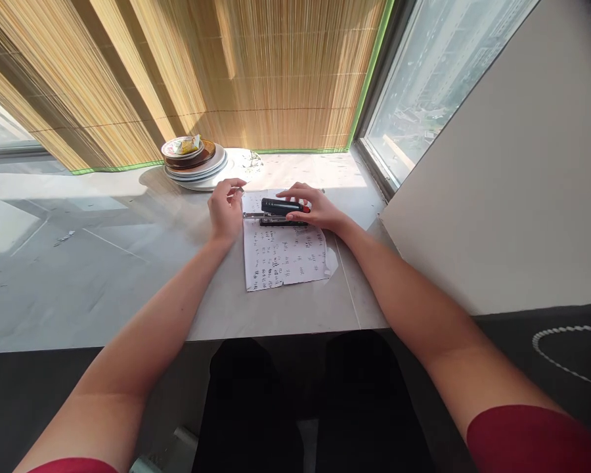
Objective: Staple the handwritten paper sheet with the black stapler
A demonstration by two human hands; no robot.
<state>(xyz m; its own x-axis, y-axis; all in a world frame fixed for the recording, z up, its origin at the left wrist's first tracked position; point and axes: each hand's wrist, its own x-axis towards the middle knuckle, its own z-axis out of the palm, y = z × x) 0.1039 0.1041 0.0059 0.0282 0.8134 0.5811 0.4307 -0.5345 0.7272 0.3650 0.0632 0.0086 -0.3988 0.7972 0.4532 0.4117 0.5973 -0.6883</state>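
Note:
A black stapler (276, 207) lies over a white sheet of paper (285, 263) covered in handwriting. Its metal staple tray (252, 215) sticks out toward the left. My right hand (312, 205) grips the stapler at its right end, thumb in front and fingers over the top. Beside the tray's left end is my left hand (225, 209), its fingers curled and thumb drawn in as in a pinch. Whatever it may hold is too small to make out. The paper is partly hidden under the stapler.
Behind my left hand stands a stack of plates (197, 172) with a yellow packet (190, 144) on top. A bamboo blind (276, 79) hangs along the back. To the right are a window (433, 85) and a white wall (512, 197). The pale ledge (128, 289) ends near my knees.

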